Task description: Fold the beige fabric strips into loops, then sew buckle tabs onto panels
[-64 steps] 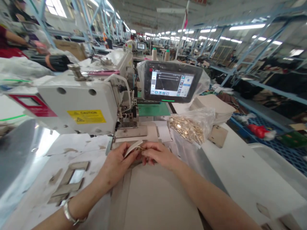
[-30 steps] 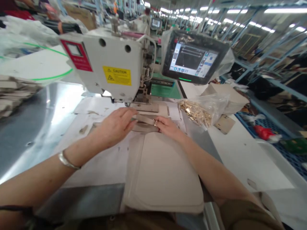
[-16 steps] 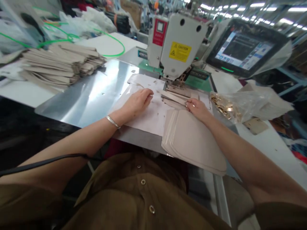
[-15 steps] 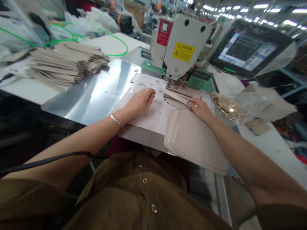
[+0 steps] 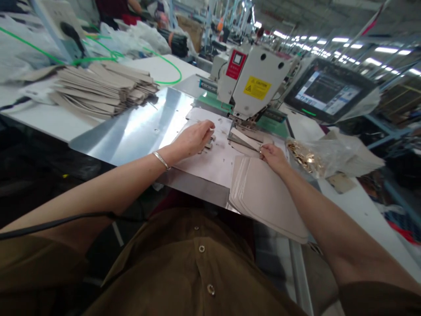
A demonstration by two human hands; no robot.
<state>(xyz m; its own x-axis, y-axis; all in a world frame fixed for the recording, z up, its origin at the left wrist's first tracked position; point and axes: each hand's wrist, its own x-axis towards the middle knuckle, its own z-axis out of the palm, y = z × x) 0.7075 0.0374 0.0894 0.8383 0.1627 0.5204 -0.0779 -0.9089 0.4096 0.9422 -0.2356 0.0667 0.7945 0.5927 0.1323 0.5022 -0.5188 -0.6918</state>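
My left hand [image 5: 194,140] rests over a white paper-like template sheet [image 5: 210,164], its fingertips just above a small beige piece [image 5: 208,144]. My right hand [image 5: 272,158] pinches the end of a narrow beige strip [image 5: 245,138] lying under the presser foot of an automatic sewing machine [image 5: 253,83]. Beside that hand lies a stack of rounded beige panels [image 5: 265,202], which my right wrist nearly touches. The left hand holds nothing that I can see.
A polished steel table [image 5: 138,127] spreads left of the template, with a pile of beige pieces [image 5: 105,90] behind it. To the right stand a bag of brass fittings [image 5: 304,158] and a touch screen [image 5: 329,92]. A co-worker's sleeve [image 5: 123,13] shows far back.
The view has swung from the machine down toward my torso. The panel stack now shows whole. A small beige piece has appeared by my left fingertips, and my hands have drawn apart from the strip they shared.
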